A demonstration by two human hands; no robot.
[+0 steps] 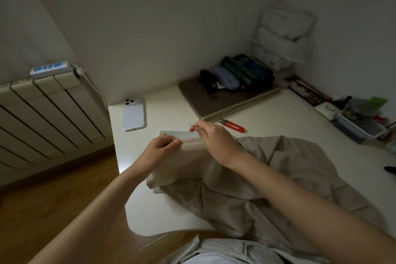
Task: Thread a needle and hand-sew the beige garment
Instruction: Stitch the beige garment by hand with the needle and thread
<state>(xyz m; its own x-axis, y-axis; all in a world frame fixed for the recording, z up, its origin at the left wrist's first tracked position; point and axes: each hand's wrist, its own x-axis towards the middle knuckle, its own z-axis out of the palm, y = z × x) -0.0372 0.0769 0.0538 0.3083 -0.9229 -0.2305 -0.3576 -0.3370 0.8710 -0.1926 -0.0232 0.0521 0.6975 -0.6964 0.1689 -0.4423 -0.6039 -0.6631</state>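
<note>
A beige garment point(246, 182) lies crumpled across the white table point(162, 206), spilling toward me. My left hand point(161, 148) pinches the garment's upper left edge between thumb and curled fingers. My right hand point(214, 137) sits just right of it above the same edge and pinches a thin needle point(190, 125), whose tip points up and left. The thread is too fine to make out. A small white flat piece point(177, 133) lies on the table under and behind both hands.
Red thread snips point(232, 126) lie right behind my right hand. A white phone point(133, 114) rests face down at the back left. A brown pad point(216, 100) with pouches fills the far corner, clear boxes point(362, 122) stand at right, a radiator point(49, 118) at left.
</note>
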